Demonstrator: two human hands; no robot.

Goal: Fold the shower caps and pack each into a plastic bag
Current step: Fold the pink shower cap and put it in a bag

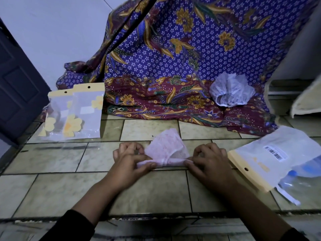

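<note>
Hands (128, 160) (211, 162) pinch pink cap (166, 145); barcode (276, 153) illegible.

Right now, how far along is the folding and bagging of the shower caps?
Done: the barcode bag at right seems to hold something blue, perhaps a packed cap; unsure. In hand: left hand and right hand pinch the near edge of the part-folded pink cap. Left: bag it, then fold and bag the white cap bunched on the patterned cloth; flower-print bags lie at left.
</note>
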